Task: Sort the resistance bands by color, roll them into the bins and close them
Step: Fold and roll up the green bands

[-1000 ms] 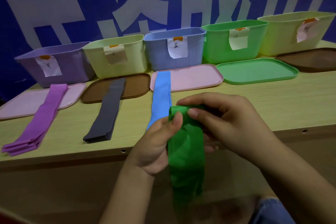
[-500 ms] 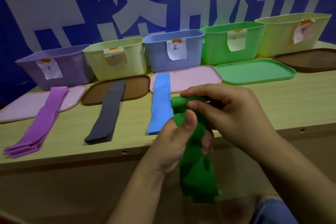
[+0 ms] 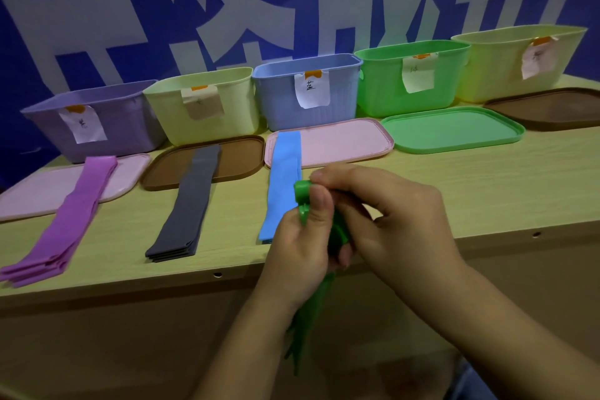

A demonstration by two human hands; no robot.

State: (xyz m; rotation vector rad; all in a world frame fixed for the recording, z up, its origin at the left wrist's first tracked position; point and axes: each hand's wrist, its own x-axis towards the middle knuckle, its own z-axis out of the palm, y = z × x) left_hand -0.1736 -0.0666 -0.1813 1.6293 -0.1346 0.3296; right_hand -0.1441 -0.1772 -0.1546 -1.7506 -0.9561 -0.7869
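The green band (image 3: 303, 201) is being pinched by both the left hand (image 3: 300, 247) and the right hand (image 3: 386, 221) just above the table (image 3: 454, 191) edge; less tail is hanging than 1 second ago, so rolling is being advanced toward the green bin (image 3: 386, 91).

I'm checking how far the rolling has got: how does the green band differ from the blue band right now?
The green band is held off the table, partly rolled at its top, tail hanging below the edge; the blue band lies flat and unrolled on the table. The left hand and right hand both grip the green band; nothing grips the blue one, whose far end rests on a pink lid. Neither is in a bin.
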